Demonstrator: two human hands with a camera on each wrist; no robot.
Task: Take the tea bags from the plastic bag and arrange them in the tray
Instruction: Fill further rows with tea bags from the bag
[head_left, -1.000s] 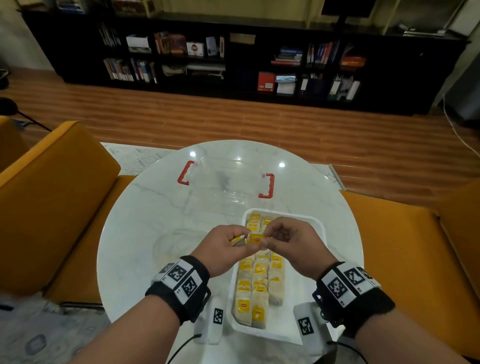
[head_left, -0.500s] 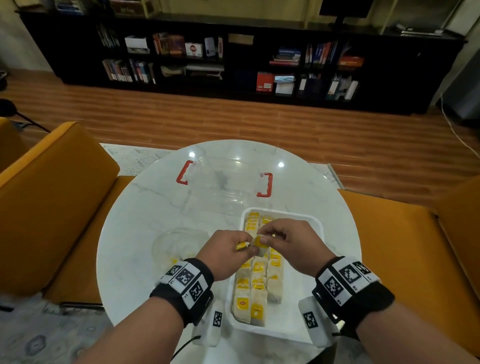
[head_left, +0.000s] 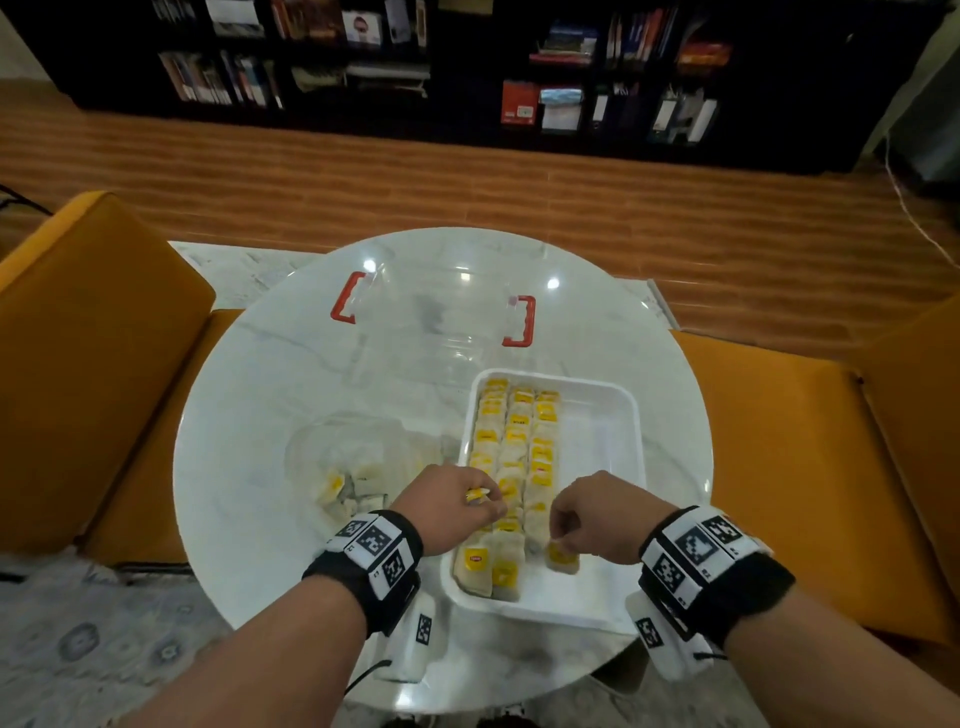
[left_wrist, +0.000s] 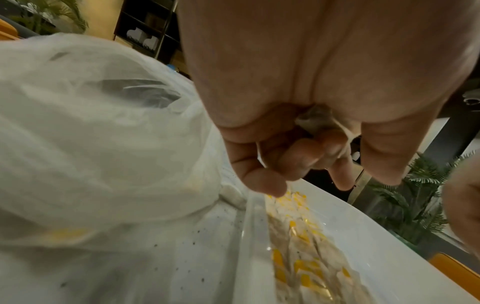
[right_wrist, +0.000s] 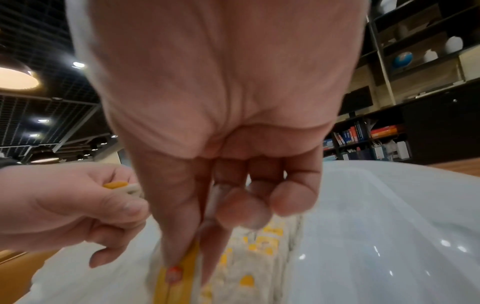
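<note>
A white tray (head_left: 605, 431) on the round marble table holds several yellow-tagged tea bags (head_left: 517, 441) in three rows along its left side. My right hand (head_left: 563, 540) pinches one tea bag (head_left: 562, 558) at the near end of the third row, low in the tray; in the right wrist view that tea bag (right_wrist: 179, 275) hangs between thumb and finger. My left hand (head_left: 480, 501) hovers over the tray's left edge and grips more tea bags (head_left: 477, 493), also visible as held tea bags (right_wrist: 122, 188). The clear plastic bag (head_left: 343, 467) lies left of the tray with a few bags inside.
A clear lid with red handles (head_left: 519, 322) lies on the table beyond the tray. Orange seats (head_left: 93, 338) flank the table on both sides. A dark bookshelf (head_left: 467, 67) stands across the wooden floor. The tray's right half (head_left: 597, 467) is bare.
The hands, together over the tray's middle before, have parted. My right hand has come down toward the tray's near end with one tea bag; the left has drawn back to the tray's left edge.
</note>
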